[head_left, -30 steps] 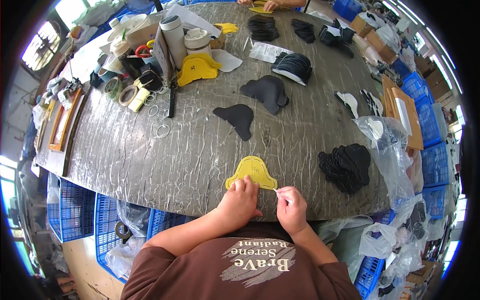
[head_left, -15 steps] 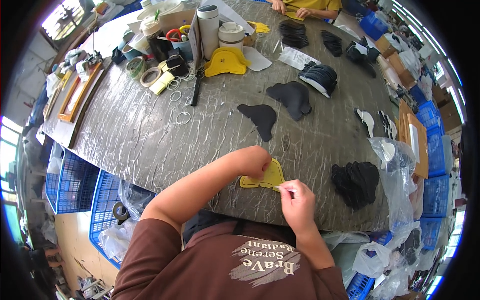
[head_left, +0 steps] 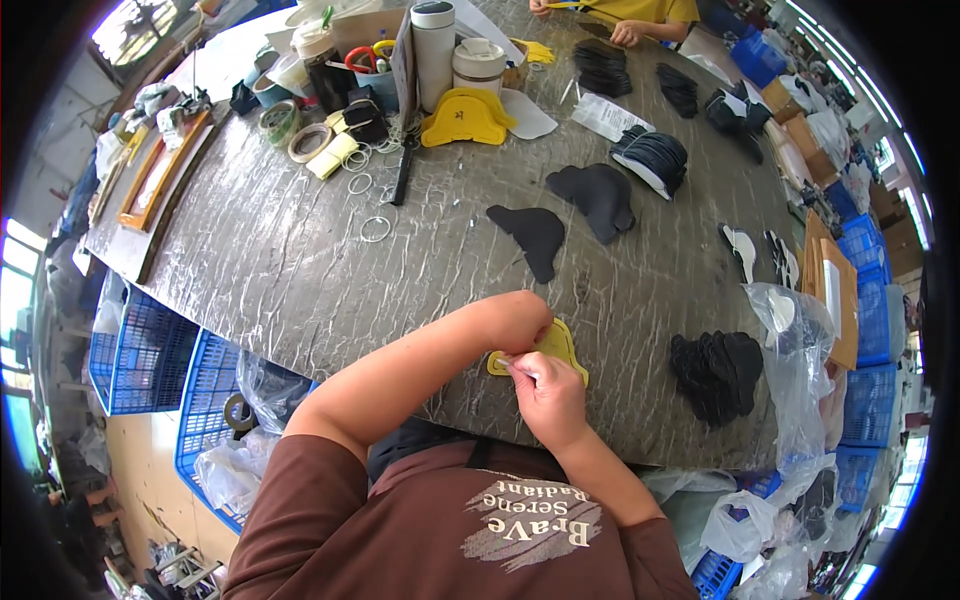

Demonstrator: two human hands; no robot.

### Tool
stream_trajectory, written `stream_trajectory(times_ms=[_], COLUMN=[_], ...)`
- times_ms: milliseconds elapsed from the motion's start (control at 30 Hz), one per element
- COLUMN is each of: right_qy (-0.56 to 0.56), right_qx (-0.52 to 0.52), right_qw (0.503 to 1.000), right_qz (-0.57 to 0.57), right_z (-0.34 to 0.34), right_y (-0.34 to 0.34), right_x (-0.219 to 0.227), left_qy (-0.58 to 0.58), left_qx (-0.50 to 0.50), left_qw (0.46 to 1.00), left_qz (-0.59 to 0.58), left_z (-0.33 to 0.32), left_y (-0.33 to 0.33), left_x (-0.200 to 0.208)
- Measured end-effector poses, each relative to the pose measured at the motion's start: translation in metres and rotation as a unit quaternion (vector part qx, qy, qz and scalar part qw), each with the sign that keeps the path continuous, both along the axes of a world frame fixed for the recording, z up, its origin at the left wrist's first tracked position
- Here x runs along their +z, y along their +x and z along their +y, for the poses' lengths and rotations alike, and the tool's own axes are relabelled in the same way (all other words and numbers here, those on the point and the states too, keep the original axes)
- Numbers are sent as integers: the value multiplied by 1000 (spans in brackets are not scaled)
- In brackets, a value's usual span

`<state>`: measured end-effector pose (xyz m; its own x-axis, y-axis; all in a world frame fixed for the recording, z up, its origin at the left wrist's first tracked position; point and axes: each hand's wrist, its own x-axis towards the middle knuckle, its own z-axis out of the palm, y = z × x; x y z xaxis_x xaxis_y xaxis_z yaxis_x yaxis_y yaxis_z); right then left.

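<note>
A yellow template (head_left: 563,347) with dark lines along its border lies flat near the table's front edge. My left hand (head_left: 522,322) is curled down on its left part, fingers folded and mostly hidden under the hand, pressing on it. Beside it, my right hand (head_left: 550,398) is closed in a pinch around a slim white pen-like stick (head_left: 503,363), whose tip meets the template's near left corner. Just beyond my hands lie two dark, curved flat pieces, a smaller one (head_left: 532,238) and a larger one (head_left: 597,200).
To the right sits a stack of black pieces (head_left: 715,378), beside a clear plastic bag (head_left: 800,340). Another yellow template (head_left: 466,117) leans by white canisters at the back. Tape rolls (head_left: 310,143) lie back left. A co-worker's hand (head_left: 630,33) is at the far edge.
My right hand has moved left along the template's near edge, bringing the white stick from its right corner to its left. My left hand stays on the template. The co-worker's hands have moved apart.
</note>
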<state>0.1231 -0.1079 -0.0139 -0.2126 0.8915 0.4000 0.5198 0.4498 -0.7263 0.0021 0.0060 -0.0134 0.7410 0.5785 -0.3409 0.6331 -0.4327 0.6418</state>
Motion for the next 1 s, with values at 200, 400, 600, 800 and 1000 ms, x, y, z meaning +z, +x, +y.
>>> stream_trajectory(times_ms=[200,400,600,800,1000], right_qy=[-44,-103,-89,-90,-90], right_qx=[2,-45,-72,-82,-84], right_qw=[999,992,991,990,989], right_qz=[13,62,68,70,83], right_z=[-4,-3,-1,0,-1], right_y=[10,26,36,40,42], right_x=[3,-4,-7,-4,-3], left_qy=[-23,-13,-21,-29,-35], left_qx=[0,-9,0,-4,-2], left_qw=[1000,1000,1000,999,999], left_qz=[7,1,14,21,28], left_z=[1,0,-1,0,-1], left_y=[0,0,1,0,0], left_x=[-3,0,1,2,8])
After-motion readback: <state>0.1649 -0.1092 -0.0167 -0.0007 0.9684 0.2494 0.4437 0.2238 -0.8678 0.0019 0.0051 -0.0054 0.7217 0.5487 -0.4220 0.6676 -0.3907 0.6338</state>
